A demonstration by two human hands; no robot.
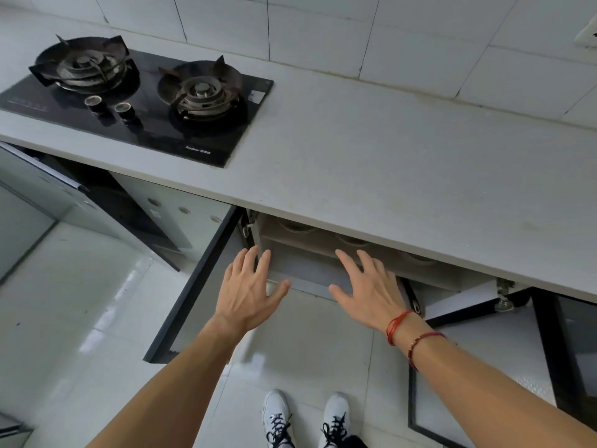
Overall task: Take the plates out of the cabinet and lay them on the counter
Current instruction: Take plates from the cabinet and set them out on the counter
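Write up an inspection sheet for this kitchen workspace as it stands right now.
Surface: counter bare right of the gas stove.
Job's things: round dishes dimly visible on the shelf of the open cabinet; none on the counter.
Clutter: nothing seen.
Grippers: left hand and right hand open, empty, reaching toward the cabinet.
Cables: nothing seen.
Surroundings: cabinet doors swung open, tiled wall, glossy floor.
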